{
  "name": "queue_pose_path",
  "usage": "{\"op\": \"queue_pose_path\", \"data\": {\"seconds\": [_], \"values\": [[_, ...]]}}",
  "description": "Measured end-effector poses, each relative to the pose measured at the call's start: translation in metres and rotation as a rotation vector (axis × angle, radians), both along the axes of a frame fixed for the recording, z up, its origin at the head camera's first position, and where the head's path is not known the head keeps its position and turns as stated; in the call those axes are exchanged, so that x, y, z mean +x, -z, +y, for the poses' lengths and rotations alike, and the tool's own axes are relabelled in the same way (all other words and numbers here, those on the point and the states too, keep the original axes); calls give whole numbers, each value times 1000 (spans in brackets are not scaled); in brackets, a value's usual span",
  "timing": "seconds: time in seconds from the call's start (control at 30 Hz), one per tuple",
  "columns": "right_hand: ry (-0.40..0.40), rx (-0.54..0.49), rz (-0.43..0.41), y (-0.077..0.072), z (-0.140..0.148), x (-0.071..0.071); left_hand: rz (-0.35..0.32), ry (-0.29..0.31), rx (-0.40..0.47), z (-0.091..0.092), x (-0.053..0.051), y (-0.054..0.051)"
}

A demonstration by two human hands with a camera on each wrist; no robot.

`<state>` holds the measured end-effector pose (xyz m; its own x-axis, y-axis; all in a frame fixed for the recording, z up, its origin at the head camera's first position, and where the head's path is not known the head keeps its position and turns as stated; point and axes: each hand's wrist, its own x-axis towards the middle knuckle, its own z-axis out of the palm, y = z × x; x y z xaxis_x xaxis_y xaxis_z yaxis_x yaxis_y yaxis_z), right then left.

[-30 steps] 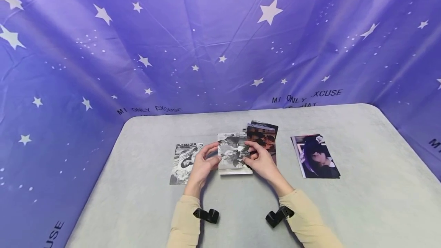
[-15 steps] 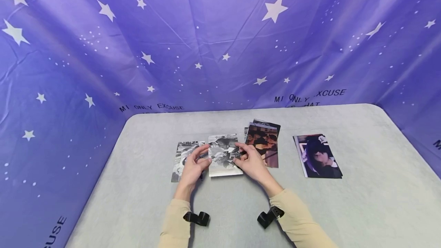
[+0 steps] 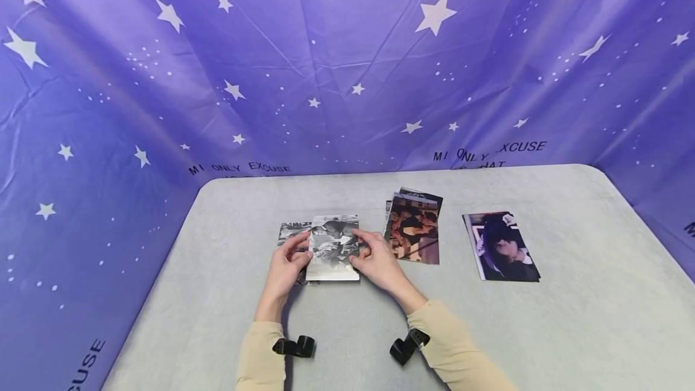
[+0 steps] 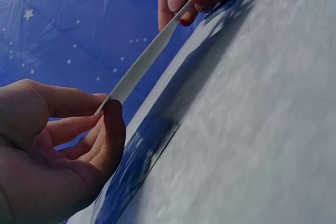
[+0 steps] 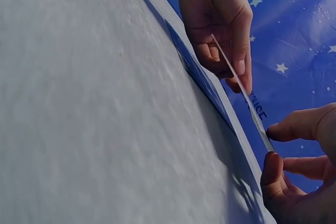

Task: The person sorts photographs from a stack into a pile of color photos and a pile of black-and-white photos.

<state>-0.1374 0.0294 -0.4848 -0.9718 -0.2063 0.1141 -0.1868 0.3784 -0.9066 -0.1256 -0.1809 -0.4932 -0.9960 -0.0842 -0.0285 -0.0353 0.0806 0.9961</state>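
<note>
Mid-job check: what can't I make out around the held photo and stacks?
Head view: most of the left photo, covered by the held photo and left hand.
Head view: how many photos the middle stack holds; they overlap.
Wrist views: the held photo's image, seen nearly edge-on.

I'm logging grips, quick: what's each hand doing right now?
Left hand: holding the black-and-white photo, pinching its left edge.
Right hand: holding the same photo, pinching its right edge.
</note>
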Motion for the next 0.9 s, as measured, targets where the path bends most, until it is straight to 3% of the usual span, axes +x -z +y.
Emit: {"op": "queue_pose_path", "data": {"seconds": [0.23, 0.5, 0.9], "values": [[-41, -5, 14, 2, -18, -1, -1, -45, -39, -16, 3, -2], [-71, -11, 21, 3, -35, -2, 23, -80, -167, -32, 4, -8], [-100, 32, 13, 9, -57, -2, 35, -131, -320, -48, 6, -2]]}}
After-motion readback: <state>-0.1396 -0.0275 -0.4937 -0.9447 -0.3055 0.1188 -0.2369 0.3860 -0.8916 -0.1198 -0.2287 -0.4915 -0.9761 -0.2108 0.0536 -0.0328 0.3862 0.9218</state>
